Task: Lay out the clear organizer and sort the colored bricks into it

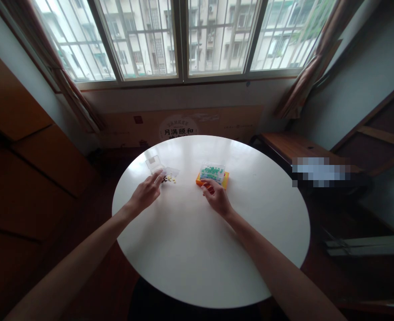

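Before a window [215, 42] stands a round, glossy white surface [190, 258]. The left hand [146, 192] stretches its fingers at small dark-brown pieces [164, 179]; pale-yellow pieces [171, 179] lie just right of them, an open clear plastic box [154, 164] beyond, probably for easy reach. The right hand [218, 199] curls its fingers at an orange-yellow flat box [227, 179], seemingly a stand for a transparent plastic case [214, 164] of green pieces [212, 171]. Whether either grips something, I cannot tell.

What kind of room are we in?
Probably a room in a home: a round white table stands before a barred window with tied-back curtains, and wooden cabinets line the left side.
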`<act>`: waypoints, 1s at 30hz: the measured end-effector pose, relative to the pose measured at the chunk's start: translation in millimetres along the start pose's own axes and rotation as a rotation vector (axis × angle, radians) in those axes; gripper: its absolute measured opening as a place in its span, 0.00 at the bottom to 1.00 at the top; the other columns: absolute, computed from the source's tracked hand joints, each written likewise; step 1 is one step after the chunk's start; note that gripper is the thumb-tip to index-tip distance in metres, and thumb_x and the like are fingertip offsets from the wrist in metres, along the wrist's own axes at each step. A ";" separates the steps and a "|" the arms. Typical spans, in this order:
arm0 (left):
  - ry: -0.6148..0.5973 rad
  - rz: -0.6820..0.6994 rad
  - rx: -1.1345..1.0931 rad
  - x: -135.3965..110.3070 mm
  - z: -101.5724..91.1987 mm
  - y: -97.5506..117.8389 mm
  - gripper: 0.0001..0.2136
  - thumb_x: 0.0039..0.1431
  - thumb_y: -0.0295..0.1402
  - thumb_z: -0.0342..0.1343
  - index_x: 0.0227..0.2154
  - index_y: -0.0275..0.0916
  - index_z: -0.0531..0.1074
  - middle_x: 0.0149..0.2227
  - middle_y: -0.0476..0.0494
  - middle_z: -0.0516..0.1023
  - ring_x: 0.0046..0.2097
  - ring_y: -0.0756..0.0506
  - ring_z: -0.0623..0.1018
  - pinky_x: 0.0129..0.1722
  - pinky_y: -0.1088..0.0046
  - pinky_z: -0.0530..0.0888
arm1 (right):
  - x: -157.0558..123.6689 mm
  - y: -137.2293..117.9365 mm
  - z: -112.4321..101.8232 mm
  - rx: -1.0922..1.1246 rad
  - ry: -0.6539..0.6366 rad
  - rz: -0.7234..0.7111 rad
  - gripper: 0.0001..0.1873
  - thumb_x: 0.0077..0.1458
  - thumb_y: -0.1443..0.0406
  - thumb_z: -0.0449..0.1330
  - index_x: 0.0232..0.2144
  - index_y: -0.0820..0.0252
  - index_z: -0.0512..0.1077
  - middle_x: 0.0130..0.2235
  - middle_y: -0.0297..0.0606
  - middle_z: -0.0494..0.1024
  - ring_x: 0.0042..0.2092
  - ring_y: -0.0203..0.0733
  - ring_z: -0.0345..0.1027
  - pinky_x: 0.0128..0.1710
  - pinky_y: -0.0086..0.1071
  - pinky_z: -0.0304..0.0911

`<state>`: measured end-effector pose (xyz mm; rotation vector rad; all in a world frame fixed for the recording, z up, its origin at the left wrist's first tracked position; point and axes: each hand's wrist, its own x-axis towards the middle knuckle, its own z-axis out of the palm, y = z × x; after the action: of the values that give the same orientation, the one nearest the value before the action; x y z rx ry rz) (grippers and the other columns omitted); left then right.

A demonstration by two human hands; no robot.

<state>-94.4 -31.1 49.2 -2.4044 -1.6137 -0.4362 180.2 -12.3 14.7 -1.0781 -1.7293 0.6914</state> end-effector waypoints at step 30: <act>0.242 -0.268 -0.332 64.4 -9.4 -22.8 0.29 0.48 0.35 0.60 0.54 0.37 0.63 0.52 0.38 0.69 0.47 0.40 0.71 0.48 0.61 0.70 | 5.4 -1.3 -6.9 -0.029 0.042 -0.042 0.14 0.55 0.64 0.53 0.42 0.62 0.71 0.37 0.41 0.76 0.31 0.36 0.69 0.32 0.31 0.68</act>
<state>-93.8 29.9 81.3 -2.2384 -1.8754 -1.0756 185.2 -8.1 20.7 -1.0662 -1.7253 0.6152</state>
